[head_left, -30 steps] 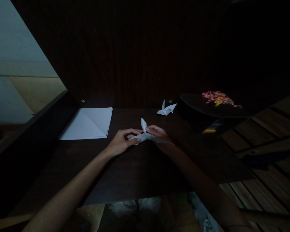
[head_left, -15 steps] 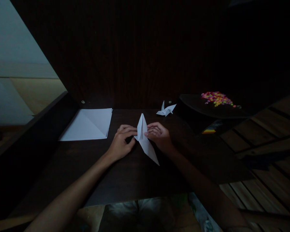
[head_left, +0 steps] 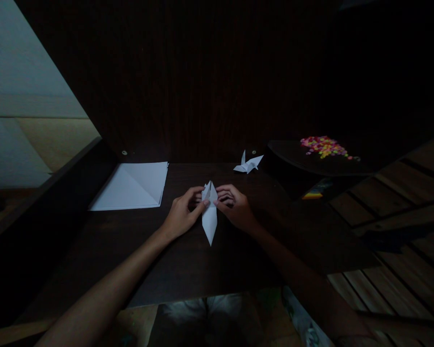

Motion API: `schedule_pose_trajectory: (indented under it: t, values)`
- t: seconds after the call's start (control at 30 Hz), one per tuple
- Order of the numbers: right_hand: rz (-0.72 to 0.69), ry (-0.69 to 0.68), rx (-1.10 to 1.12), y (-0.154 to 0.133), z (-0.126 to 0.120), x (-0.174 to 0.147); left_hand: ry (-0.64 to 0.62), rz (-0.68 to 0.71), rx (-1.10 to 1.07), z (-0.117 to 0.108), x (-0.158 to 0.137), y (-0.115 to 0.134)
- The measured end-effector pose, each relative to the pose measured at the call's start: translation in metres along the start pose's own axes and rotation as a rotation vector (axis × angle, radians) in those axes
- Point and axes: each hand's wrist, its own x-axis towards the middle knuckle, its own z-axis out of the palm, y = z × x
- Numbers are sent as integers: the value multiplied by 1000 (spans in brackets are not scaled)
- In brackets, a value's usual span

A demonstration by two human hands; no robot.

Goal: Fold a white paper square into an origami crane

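Note:
A white folded paper (head_left: 210,222), long and narrow with a pointed near end, is held between my two hands above the dark table. My left hand (head_left: 183,212) pinches its left edge, thumb on the front face and fingers behind. On the other edge, my right hand (head_left: 236,206) grips it the same way, its fingers curled behind the paper. The far end of the fold splits into small points. Beyond my right hand stands a finished-looking white paper crane (head_left: 249,165), touched by neither hand.
A stack of white paper sheets (head_left: 130,188) lies at the left, the top one creased diagonally. At the right, a dark curved shelf (head_left: 292,161) bears a heap of small colourful pieces (head_left: 325,147). The dark table (head_left: 173,270) has a raised side panel (head_left: 50,188) on the left.
The folded paper has turned so its near point faces me straight, and its raised flap has come lower. My left thumb has moved onto the paper's front.

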Motion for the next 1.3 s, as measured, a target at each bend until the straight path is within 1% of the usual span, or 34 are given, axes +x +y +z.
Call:
schedule_pose_trajectory:
  t: [0.13, 0.3, 0.43, 0.57, 0.8, 0.97, 1.13, 1.3]
  values:
    - [-6, -57, -118, -1, -1, 0, -24, 39, 80, -2, 2, -3]
    - [-103, -90, -251, -5, -4, 2, -65, 43, 150, -5, 4, -5]
    - [-182, -143, -307, -6, -7, 4, -96, 83, 159, -7, 5, -8]
    - [-206, -173, -323, -6, -8, 5, -129, 115, 170, -9, 6, -10]
    - [-234, -166, -357, -7, -7, 5, -118, 80, 172, -9, 6, -8]
    - [-281, -158, -380, -6, -7, 4, -110, 82, 182, -9, 6, -6]
    - [-331, -144, -410, -5, -7, 4, -105, 69, 199, -9, 5, -8]
    - [-342, -148, -430, -5, -8, 4, -107, 35, 203, -9, 5, -9]
